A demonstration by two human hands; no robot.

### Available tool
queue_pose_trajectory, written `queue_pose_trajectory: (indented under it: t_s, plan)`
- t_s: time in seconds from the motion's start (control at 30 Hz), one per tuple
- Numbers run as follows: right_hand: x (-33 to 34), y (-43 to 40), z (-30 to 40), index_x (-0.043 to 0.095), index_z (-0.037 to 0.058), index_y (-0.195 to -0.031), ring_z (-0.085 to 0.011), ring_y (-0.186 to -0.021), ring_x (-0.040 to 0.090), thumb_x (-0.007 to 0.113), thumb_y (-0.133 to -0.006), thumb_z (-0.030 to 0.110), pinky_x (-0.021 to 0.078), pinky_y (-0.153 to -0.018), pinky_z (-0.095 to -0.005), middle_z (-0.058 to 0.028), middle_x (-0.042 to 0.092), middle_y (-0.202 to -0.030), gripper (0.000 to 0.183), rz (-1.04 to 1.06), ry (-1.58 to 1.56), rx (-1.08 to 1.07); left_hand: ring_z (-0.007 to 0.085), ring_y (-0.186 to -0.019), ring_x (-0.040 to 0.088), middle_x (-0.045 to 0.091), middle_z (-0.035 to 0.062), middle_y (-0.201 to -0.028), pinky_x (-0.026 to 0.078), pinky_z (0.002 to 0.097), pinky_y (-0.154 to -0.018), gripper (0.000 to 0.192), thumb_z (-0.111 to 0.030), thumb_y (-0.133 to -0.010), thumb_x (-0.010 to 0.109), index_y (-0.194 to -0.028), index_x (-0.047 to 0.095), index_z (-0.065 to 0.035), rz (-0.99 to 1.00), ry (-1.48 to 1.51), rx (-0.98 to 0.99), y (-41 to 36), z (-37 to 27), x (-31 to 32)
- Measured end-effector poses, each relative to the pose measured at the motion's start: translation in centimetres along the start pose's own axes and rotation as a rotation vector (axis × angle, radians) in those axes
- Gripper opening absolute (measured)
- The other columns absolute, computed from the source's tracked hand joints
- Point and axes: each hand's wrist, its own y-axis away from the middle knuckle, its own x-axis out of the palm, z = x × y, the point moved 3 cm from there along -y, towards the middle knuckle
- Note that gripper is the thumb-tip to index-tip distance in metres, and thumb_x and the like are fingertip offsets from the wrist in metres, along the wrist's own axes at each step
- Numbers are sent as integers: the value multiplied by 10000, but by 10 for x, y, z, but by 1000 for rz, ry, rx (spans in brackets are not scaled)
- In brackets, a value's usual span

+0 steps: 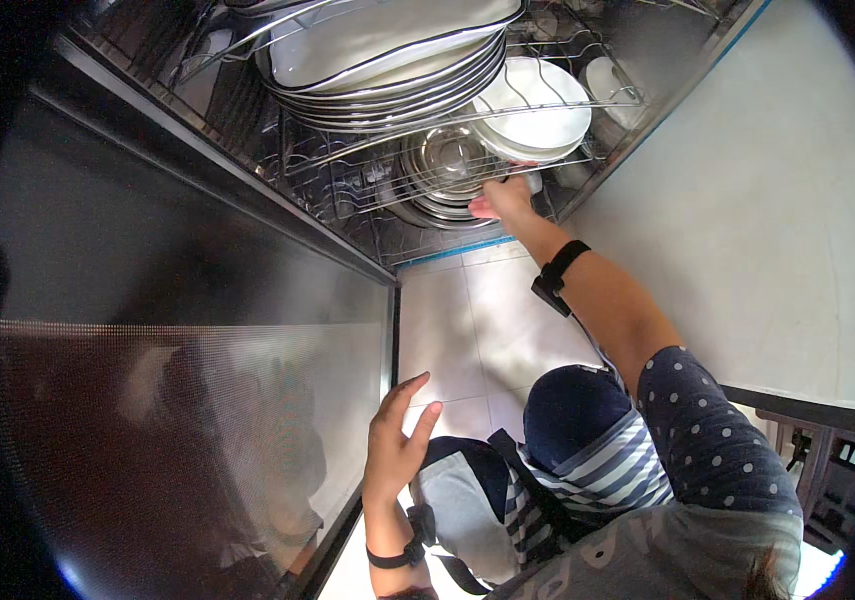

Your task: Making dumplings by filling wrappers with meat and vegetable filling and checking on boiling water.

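Note:
My right hand [508, 201] reaches into the lower part of an open dish cabinet. It is beside the stacked stainless steel bowls [439, 214] and just below a small stack of white dishes [540, 112]. Wire rack rods and the dishes hide part of its fingers, so whether it grips anything is unclear. Down by my lap, my left hand [396, 442] holds nothing, thumb and fingers apart, close to the cabinet's dark door [187, 247].
Large white dark-rimmed dishes [390, 56] are piled on the upper wire rack [367, 150]. A white cup [611, 86] stands at the right. The swung-out door bounds the left side and a pale panel [757, 225] the right. Tiled floor [442, 322] lies between.

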Motion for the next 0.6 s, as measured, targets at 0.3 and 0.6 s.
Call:
queue_pose_trajectory:
  t_s: [0.3,0.6]
  plan:
    - [-2,11,10,474,-166,-1078,-265,-667,671,515,-838,13,614,-581,-347,-227,629,-854,302,23,35,-56,194,-1062,589,635,102,-1140,452,330,-928,325,-216,-914,632,-1194,604,-54,-67,260,-88,-59,36,12]
    - [-12,22,2,245,-19,-1314,-222,-554,636,539,-855,31,568,-446,-336,-172,601,-755,547,-84,-74,-108,155,-993,607,643,85,-1080,464,293,-897,310,-239,-925,624,-1142,610,-18,-114,363,-52,-137,49,35]
